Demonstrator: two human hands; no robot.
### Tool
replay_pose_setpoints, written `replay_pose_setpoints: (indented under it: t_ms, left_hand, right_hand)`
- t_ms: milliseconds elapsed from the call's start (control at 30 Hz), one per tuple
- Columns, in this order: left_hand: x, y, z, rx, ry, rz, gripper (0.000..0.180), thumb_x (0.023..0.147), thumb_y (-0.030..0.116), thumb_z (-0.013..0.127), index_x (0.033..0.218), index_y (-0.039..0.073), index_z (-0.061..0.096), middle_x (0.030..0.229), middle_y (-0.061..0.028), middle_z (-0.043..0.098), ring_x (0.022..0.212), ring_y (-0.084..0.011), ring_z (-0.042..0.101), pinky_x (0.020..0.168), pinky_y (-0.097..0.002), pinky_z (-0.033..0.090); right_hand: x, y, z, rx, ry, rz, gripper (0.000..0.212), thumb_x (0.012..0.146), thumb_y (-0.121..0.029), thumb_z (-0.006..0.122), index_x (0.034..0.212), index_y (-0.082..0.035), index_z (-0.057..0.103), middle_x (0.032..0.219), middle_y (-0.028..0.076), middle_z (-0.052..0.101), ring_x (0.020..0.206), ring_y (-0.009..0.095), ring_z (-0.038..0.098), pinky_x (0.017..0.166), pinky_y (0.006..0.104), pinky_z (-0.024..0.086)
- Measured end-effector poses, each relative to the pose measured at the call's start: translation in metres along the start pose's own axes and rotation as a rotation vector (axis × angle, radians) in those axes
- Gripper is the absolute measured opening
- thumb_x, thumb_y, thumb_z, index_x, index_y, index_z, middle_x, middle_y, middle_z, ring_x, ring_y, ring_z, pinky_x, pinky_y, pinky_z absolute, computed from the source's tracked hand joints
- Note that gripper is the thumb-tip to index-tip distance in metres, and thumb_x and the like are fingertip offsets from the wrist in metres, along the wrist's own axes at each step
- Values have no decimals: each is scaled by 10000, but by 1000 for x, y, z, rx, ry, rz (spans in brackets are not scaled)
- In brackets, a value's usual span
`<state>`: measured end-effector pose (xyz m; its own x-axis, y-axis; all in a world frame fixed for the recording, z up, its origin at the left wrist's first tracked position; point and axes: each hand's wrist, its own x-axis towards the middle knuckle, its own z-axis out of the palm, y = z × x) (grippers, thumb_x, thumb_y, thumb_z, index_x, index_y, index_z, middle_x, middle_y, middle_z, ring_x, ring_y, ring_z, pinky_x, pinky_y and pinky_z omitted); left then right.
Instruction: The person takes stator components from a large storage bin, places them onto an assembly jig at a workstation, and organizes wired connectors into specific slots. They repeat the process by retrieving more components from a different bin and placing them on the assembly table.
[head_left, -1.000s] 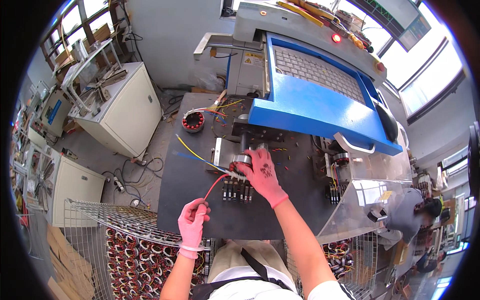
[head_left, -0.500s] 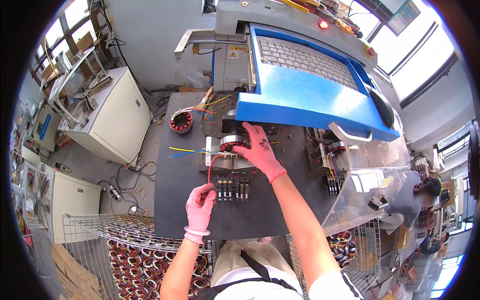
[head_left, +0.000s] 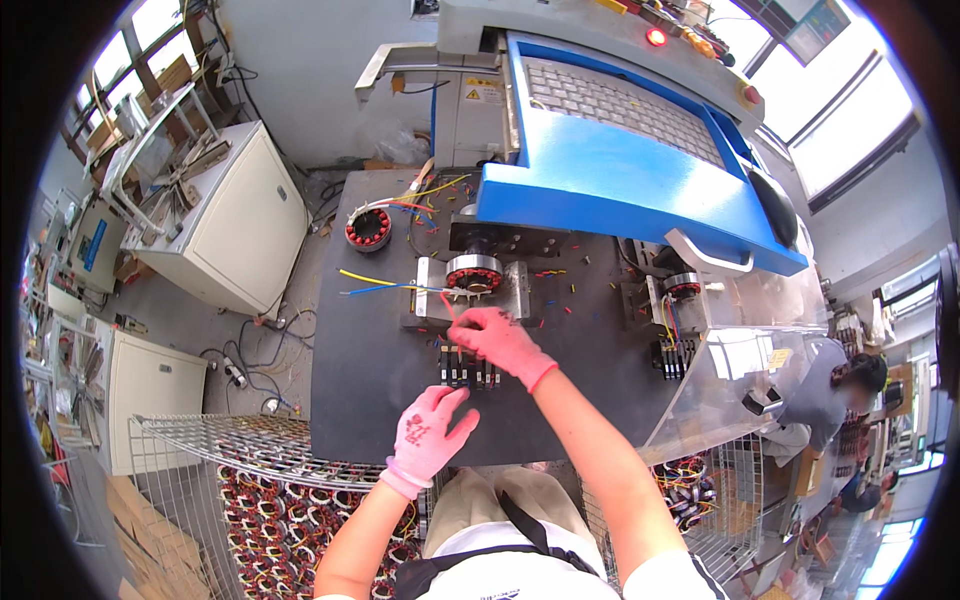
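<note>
Head view shows a wound stator [head_left: 474, 272] seated on a metal fixture [head_left: 517, 290], near the middle of the dark worktop [head_left: 372, 395]. Its red wire [head_left: 447, 303] runs down to the right hand [head_left: 495, 340], whose fingers are pinched narrow on it, just above a row of black clips [head_left: 468, 372]. The left hand [head_left: 430, 435] is spread wide and seems to hold nothing; its fingertips are close to the lower side of the clips, and I cannot tell if they touch.

As I judge, the seating is done, and the red wire is at the clips but not clearly fastened. The yellow wire [head_left: 358, 276] and the blue wire [head_left: 370, 290] lie loose toward the left, not yet in the clips.

For moving, open room is on the worktop left of the clips and before its front edge. Behind the fixture, the blue keyboard tray [head_left: 620, 180] limits the space; at right, a transparent panel [head_left: 735, 385] does so.
</note>
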<state>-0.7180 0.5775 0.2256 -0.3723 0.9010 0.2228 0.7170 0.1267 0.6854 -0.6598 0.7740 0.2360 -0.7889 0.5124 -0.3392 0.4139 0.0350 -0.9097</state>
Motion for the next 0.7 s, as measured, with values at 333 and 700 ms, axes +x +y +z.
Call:
replay_pose_setpoints:
  t_ms: [333, 700]
  left_hand:
    - [-19, -25, 52, 529, -172, 8, 536, 849, 287, 611, 1353, 164, 479, 958, -58, 518, 848, -221, 581, 684, -389, 482]
    - [26, -40, 9, -93, 404, -236, 426, 733, 164, 773, 1090, 55, 568, 955, -89, 537, 840, -202, 544, 707, -333, 485]
  right_hand:
    - [-1, 9, -6, -381, 64, -111, 224, 859, -238, 617, 939, -29, 611, 761, 132, 648, 678, 256, 639, 658, 379, 475]
    - [-3, 21, 3, -347, 145, -184, 251, 853, -279, 628, 924, -39, 641, 779, 115, 657, 741, 252, 642, 670, 369, 473]
